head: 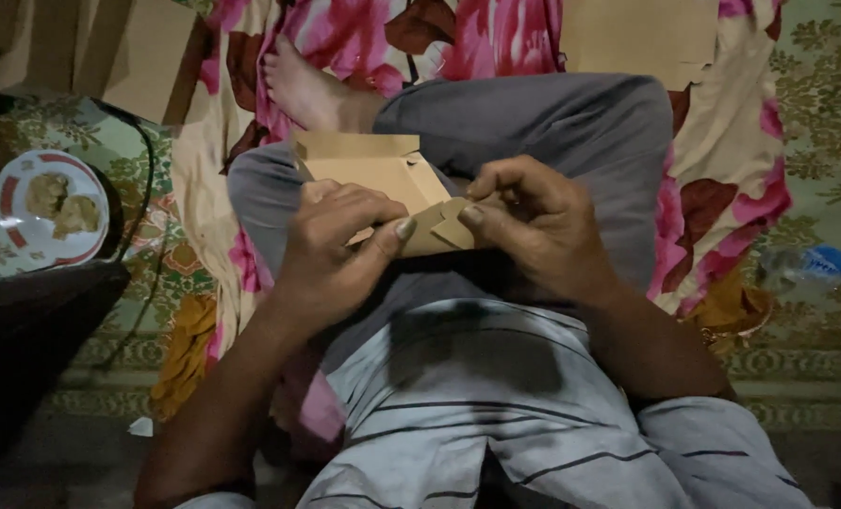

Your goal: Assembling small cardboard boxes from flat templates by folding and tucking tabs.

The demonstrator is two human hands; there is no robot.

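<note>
head view: person sitting cross-legged, folding a small brown cardboard box (pixel 378 179) at centre of frame, over the lap. left hand (pixel 331 250) is clamping the box's near edge, thumb pressing down on a flap (pixel 439 226). right hand (pixel 534 221) is pinching the same flap from the right side, fingers curled together on it. box is sitting half-formed, back wall standing up, front flaps w/ notched tabs overlapping btwn the two thumbs.

doing it well, imo: keeping the left thumb pinning the crease while the right is steering the tab in, pressing along the fold line, not the panel middle, so the thin board isn't buckling.

materials: matte kraft board, stiff, sharp creases. grey trousers (pixel 552 141) soft, striped shirt (pixel 496 415). floral pink cloth (pixel 722 179) underneath, more flat cardboard blanks (pixel 642 38) upper right and upper left. round white-red plate (pixel 48 207) w/ food at left, clear plastic bottle (pixel 802 264) lying at right.
</note>
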